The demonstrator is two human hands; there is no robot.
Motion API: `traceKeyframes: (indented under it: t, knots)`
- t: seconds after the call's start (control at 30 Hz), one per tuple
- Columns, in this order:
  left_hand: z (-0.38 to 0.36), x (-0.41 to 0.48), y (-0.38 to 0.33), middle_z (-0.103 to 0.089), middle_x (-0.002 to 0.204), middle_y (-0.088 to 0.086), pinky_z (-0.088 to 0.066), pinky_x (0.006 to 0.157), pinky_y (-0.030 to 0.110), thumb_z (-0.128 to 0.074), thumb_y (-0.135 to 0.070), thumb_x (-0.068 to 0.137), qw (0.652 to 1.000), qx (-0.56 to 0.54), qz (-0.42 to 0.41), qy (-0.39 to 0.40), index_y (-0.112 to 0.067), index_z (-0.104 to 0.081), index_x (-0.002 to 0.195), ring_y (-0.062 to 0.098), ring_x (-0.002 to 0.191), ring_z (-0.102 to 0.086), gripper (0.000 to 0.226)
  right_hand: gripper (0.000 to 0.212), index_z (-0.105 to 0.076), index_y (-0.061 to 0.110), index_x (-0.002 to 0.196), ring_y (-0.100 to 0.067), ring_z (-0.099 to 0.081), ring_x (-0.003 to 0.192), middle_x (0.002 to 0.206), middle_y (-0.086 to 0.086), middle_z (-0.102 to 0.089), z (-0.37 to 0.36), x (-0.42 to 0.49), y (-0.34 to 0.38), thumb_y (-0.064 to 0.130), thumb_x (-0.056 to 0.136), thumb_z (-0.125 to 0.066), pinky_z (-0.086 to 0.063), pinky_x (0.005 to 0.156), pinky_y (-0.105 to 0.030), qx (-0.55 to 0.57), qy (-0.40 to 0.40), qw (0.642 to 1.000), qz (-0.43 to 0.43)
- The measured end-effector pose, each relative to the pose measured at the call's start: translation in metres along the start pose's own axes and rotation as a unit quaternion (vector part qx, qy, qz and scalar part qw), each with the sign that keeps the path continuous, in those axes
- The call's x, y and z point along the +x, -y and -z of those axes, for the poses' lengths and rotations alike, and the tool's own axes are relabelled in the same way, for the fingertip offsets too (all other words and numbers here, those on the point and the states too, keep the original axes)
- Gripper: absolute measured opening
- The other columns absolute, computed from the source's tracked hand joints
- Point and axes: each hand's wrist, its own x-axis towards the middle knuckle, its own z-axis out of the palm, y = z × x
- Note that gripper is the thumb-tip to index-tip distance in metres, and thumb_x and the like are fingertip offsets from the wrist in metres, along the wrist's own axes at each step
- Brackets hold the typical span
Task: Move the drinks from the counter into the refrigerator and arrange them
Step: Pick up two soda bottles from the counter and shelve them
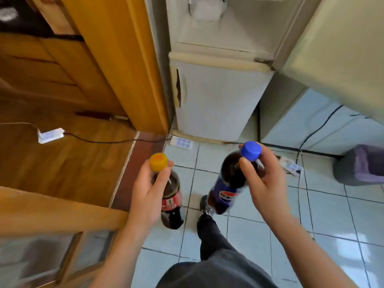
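My left hand (148,196) grips the neck of a dark cola bottle (172,202) with a yellow cap and a red label. My right hand (262,183) grips the neck of a dark soda bottle (227,188) with a blue cap and a blue label. Both bottles hang over the tiled floor in front of me. The white refrigerator (220,96) stands ahead against the wall, its lower door closed.
A wooden door frame (128,65) stands left of the refrigerator. Power strips (181,142) and black cables lie on the tiles at its foot. A purple bin (361,165) sits at the right. A wooden cabinet edge (62,213) is at my lower left.
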Motion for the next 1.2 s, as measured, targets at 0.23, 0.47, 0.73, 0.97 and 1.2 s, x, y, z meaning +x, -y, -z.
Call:
traceKeyframes:
  t: [0.23, 0.47, 0.73, 0.97, 1.2]
  knots:
    - [-0.026, 0.123, -0.034, -0.065, 0.095, -0.019, -0.048, 0.073, 0.012, -0.049, -0.046, 0.087, 0.999, 0.012, -0.002, -0.044, -0.039, -0.062, 0.097, -0.002, 0.094, -0.061, 0.017, 0.024, -0.050, 0.051, 0.106, 0.004, -0.057, 0.097, 0.102, 0.031, -0.059, -0.018, 0.144, 0.002, 0.046, 0.082, -0.051, -0.042, 0.083, -0.007, 0.011, 0.027, 0.999, 0.043]
    - [-0.044, 0.215, -0.050, -0.064, 0.095, -0.024, -0.045, 0.070, 0.005, -0.043, -0.026, 0.093, 0.996, -0.010, -0.051, -0.072, -0.014, -0.059, 0.108, -0.004, 0.093, -0.061, 0.025, 0.032, -0.054, 0.034, 0.113, 0.002, -0.057, 0.099, 0.104, 0.027, -0.060, -0.025, 0.236, -0.002, 0.043, 0.083, -0.052, -0.045, 0.086, -0.014, -0.003, -0.007, 0.999, 0.050]
    - [-0.063, 0.342, -0.059, -0.066, 0.102, -0.010, -0.050, 0.083, 0.021, -0.045, -0.035, 0.089, 0.998, -0.030, -0.051, 0.034, -0.019, -0.060, 0.107, 0.009, 0.100, -0.062, 0.029, 0.024, -0.058, 0.045, 0.103, -0.010, -0.060, 0.097, 0.101, 0.017, -0.065, -0.037, 0.331, 0.000, 0.042, 0.081, -0.053, -0.046, 0.086, -0.019, 0.011, -0.060, 0.998, 0.005]
    - [-0.086, 0.491, -0.130, -0.069, 0.095, -0.011, -0.047, 0.081, 0.014, -0.046, -0.044, 0.086, 0.969, -0.045, -0.192, 0.145, -0.023, -0.062, 0.097, 0.007, 0.093, -0.063, 0.028, 0.023, -0.057, 0.044, 0.105, -0.008, -0.059, 0.098, 0.101, 0.019, -0.064, -0.052, 0.435, 0.036, 0.037, 0.083, -0.053, -0.046, 0.089, -0.026, 0.002, -0.226, 0.971, 0.075]
    - [-0.109, 0.592, -0.222, -0.067, 0.095, -0.018, -0.047, 0.085, 0.019, -0.046, -0.040, 0.091, 0.928, -0.056, -0.318, 0.186, -0.041, -0.059, 0.094, 0.006, 0.093, -0.062, 0.014, 0.030, -0.059, 0.015, 0.112, 0.001, -0.056, 0.095, 0.098, 0.022, -0.061, -0.054, 0.534, 0.081, 0.029, 0.086, -0.053, -0.044, 0.088, -0.018, 0.022, -0.336, 0.932, 0.134]
